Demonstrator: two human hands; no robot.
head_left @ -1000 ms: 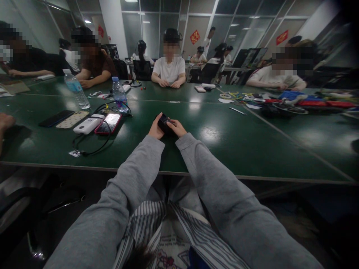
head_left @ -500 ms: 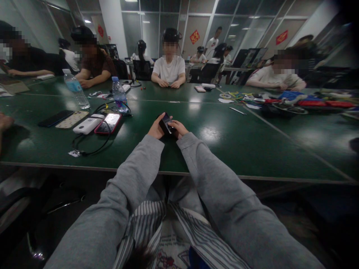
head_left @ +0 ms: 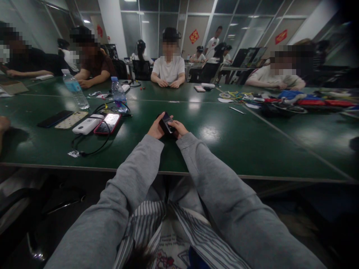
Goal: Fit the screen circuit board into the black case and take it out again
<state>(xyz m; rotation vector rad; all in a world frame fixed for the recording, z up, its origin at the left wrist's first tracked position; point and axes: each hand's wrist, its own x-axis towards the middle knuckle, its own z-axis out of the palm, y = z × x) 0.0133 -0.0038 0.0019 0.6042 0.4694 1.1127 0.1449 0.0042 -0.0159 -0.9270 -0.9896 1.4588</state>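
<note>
Left fingers (head_left: 156, 126), right fingers (head_left: 176, 125) curled around black device (head_left: 169, 129), screen (head_left: 166, 117) brighter than before

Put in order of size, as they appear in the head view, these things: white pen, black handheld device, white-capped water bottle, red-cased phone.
Largest to smallest:
1. White-capped water bottle
2. Red-cased phone
3. Black handheld device, partly covered by fingers, so only its visible part is ranked
4. White pen

Glossy tabletop (head_left: 238, 145), matt cloth sleeves (head_left: 137, 168)
</note>
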